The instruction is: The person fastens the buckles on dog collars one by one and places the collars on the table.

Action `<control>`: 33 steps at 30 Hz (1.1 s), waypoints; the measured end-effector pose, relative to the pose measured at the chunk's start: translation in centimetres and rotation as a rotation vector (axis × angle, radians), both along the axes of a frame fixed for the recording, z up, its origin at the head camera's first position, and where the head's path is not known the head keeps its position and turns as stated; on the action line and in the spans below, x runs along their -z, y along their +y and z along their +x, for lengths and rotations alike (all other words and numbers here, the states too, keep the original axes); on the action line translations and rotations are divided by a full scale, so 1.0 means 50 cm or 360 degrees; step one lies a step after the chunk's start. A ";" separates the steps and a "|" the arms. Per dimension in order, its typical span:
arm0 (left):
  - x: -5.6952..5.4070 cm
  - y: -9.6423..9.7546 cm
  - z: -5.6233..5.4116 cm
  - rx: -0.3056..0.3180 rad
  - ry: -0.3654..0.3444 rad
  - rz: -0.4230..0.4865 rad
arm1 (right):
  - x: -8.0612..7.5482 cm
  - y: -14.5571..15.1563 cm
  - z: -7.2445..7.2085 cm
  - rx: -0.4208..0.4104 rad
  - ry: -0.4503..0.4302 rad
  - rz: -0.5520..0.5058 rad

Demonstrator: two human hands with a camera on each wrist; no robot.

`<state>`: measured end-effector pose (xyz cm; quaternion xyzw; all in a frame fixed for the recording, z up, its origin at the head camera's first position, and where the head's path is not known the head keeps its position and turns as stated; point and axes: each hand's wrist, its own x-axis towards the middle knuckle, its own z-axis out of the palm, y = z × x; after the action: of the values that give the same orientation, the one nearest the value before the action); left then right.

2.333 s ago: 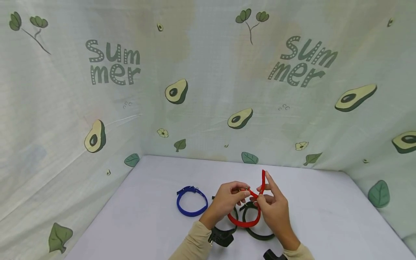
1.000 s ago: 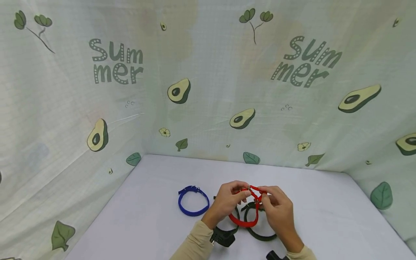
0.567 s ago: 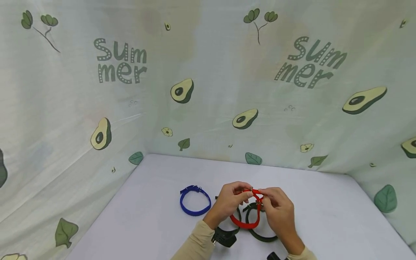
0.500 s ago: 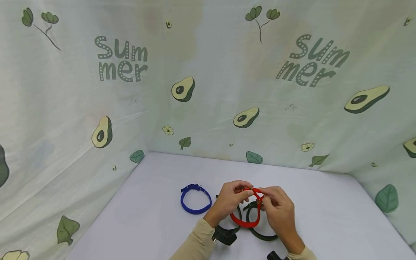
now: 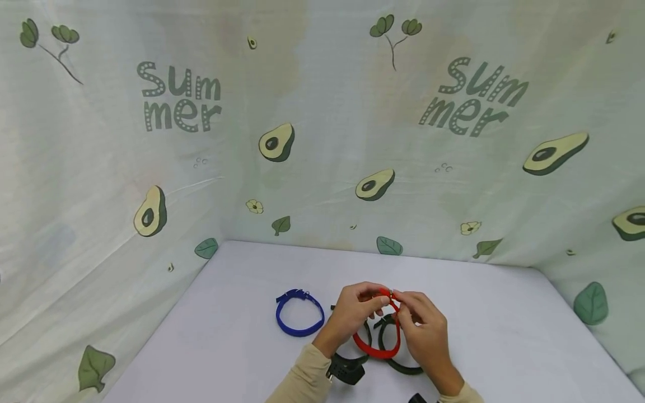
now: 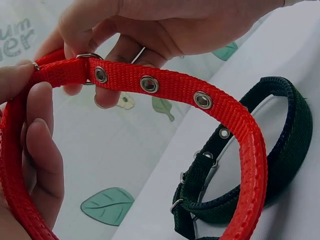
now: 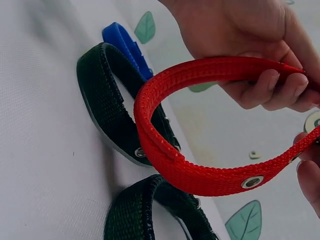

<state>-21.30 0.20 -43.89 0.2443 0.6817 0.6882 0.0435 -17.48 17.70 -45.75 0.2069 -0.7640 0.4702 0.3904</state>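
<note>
Between both hands hangs a red collar [image 5: 375, 352], raised over the table, with metal eyelets along its strap. My left hand [image 5: 347, 316] pinches it near the metal buckle at the top. My right hand [image 5: 425, 333] pinches the strap right beside, fingertips almost meeting the left ones. In the left wrist view the eyelet strap of the red collar [image 6: 175, 87] runs through a metal loop [image 6: 89, 56]. In the right wrist view the left hand [image 7: 245, 45] grips its padded band, while the right fingertips [image 7: 311, 182] touch the strap end. The exact pinch points are partly hidden.
Two dark green collars [image 5: 403, 368] lie on the white table [image 5: 242, 324] beneath the hands. Farther left lies a blue collar [image 5: 299, 332]. A printed cloth backdrop [image 5: 322, 112] stands behind and beside the table. A black wrist camera [image 5: 346, 371] hangs under the left wrist.
The red strap end stood upright in the right hand, then was bent over toward the left hand and the buckle. The right hand has since shifted slightly left. The left hand keeps its grip.
</note>
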 end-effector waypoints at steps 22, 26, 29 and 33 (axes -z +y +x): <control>0.006 0.007 0.000 -0.0080 0.0043 0.0043 | -0.006 -0.024 0.016 0.0022 -0.0434 -0.0277; 0.004 0.008 0.003 -0.0039 0.0048 0.0069 | -0.011 -0.025 0.018 -0.0008 -0.0574 -0.0348; 0.002 0.010 0.007 0.0004 0.0064 0.0070 | -0.013 -0.026 0.020 -0.0012 -0.0678 -0.0388; -0.002 0.012 0.009 0.0029 0.0090 0.0042 | -0.015 -0.027 0.022 0.0010 -0.0777 -0.0397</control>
<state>-20.86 0.80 -43.78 0.2704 0.6712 0.6896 0.0271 -16.36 16.37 -44.98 0.0354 -0.7722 0.5955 0.2186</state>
